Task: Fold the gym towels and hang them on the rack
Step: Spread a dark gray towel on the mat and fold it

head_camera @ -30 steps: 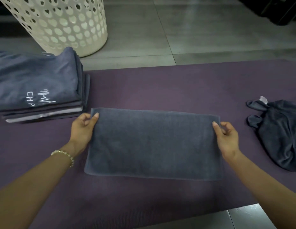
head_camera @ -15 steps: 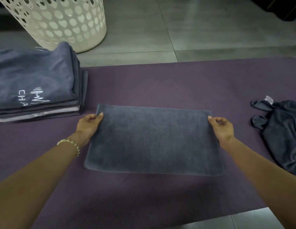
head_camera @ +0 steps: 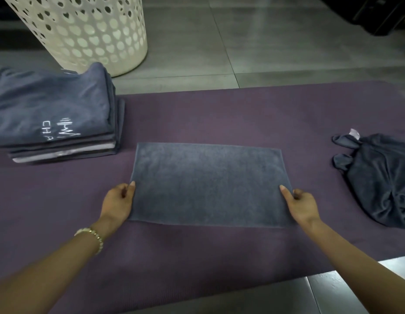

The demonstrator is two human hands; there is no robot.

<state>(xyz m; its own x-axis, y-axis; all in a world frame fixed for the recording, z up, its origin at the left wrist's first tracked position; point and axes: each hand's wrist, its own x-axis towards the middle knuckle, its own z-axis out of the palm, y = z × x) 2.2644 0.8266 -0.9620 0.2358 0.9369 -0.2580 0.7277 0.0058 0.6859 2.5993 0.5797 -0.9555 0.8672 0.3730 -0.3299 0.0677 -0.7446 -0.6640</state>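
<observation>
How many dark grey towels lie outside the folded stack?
2. One flat dark grey towel, its side edges pinched by the left hand and right hand; one crumpled dark grey heap at right on the purple mat, cut by the frame, possibly hiding more.

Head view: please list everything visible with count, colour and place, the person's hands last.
floor: one, grey tiles, far and near edges of view
mat: one, purple, on the floor
flat towel: one, grey-blue, spread mid-mat
stack of folded towels: one stack, dark grey-blue, white print on top, left end of the mat
crumpled towel: one, dark blue, pale tag, right end of the mat
laundry basket: one, cream, perforated, on the floor behind the stack
bracelet: one, pale beads, left wrist
left hand: pinches the flat towel's left edge
right hand: pinches the flat towel's right edge
</observation>
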